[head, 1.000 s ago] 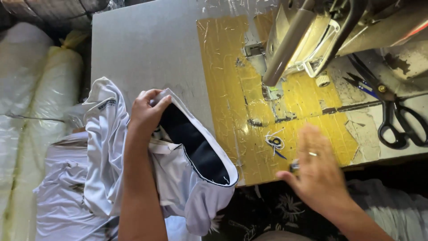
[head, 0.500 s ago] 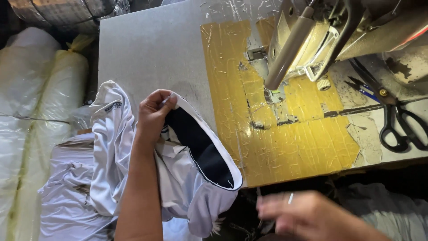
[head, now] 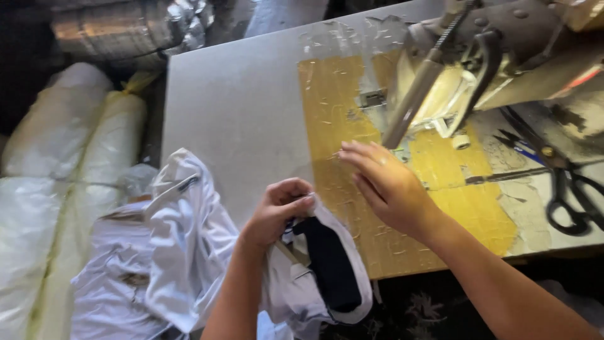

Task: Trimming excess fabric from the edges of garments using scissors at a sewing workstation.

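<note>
At the near edge of the table (head: 239,113), the left hand (head: 277,211) pinches the white garment (head: 189,245) beside its dark collar piece (head: 327,264), the cloth spilling off the edge toward the person. Just beyond, the right hand (head: 387,186) hovers flat with fingers loose and empty over the yellow taped patch (head: 352,126). Farther back stand the sewing machine (head: 497,56) and, to its right, black scissors (head: 569,189).

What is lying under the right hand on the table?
Under the right hand lies the yellow taped patch of the table, beside the sewing machine. Whether the palm covers anything small cannot be seen. The left hand grips white cloth.
</note>
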